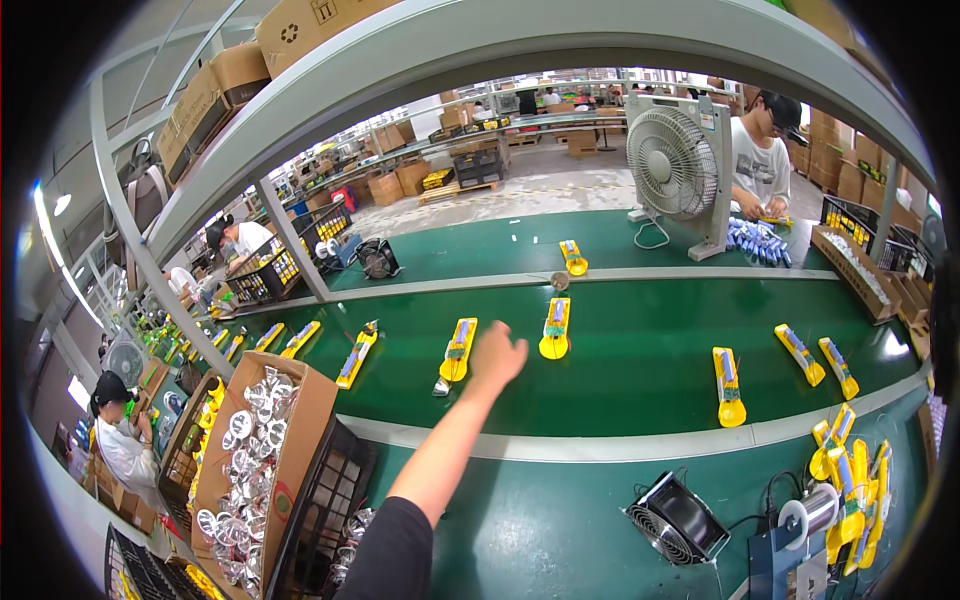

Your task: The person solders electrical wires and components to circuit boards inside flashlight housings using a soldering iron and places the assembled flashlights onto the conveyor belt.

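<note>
My left hand (497, 355) reaches out over the green conveyor belt (640, 390), thumb standing apart from the fingers. Nothing shows in its grasp, though some of the fingers are hidden. Just left of it lies a yellow plastic housing (459, 350) with a pale cylinder and wiring inside, and a small silvery cup (441, 387) at its lower end. A similar yellow housing (555, 328) sits to the right of my hand. No right hand appears in the picture.
A carton (312, 415) of shiny reflector cups stands at left beside a black crate (340, 480). On the near bench are a small black fan (680, 520), a solder spool (808, 512) and piled yellow housings (855, 490). A grey fan (675, 165) and a co-worker (760, 160) are beyond the belt.
</note>
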Demonstrator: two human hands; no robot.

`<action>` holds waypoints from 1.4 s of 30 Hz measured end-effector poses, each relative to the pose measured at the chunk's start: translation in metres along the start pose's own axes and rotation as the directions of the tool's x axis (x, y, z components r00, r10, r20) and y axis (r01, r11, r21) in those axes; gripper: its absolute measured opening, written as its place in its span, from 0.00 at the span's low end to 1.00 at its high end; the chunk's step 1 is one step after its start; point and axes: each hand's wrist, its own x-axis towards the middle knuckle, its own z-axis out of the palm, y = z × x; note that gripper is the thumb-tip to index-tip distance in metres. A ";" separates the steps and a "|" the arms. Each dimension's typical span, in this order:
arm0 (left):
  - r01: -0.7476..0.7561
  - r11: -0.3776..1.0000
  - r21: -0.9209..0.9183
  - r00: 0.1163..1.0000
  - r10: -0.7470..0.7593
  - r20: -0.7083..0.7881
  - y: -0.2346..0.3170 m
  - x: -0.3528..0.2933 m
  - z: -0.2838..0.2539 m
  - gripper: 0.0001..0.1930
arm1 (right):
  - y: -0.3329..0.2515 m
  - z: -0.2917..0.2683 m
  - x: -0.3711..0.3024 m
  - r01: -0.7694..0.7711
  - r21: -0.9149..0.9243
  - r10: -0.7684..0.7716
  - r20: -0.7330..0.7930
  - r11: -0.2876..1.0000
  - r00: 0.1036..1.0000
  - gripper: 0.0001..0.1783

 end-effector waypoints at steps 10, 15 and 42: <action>-0.062 0.993 -0.096 0.993 0.052 -0.105 0.039 -0.064 0.022 0.05 | -0.001 -0.001 0.007 0.015 0.205 -0.004 -0.054 0.979 0.999 0.13; 0.069 0.952 -0.298 0.997 -0.052 0.062 0.037 -0.200 -0.056 0.07 | 0.001 0.007 0.009 0.235 0.235 -0.190 -0.198 0.943 0.962 0.09; 0.083 0.968 -0.235 0.988 -0.049 0.147 -0.055 -0.220 -0.123 0.11 | 0.006 -0.012 -0.036 0.324 0.296 -0.174 -0.436 0.899 0.883 0.07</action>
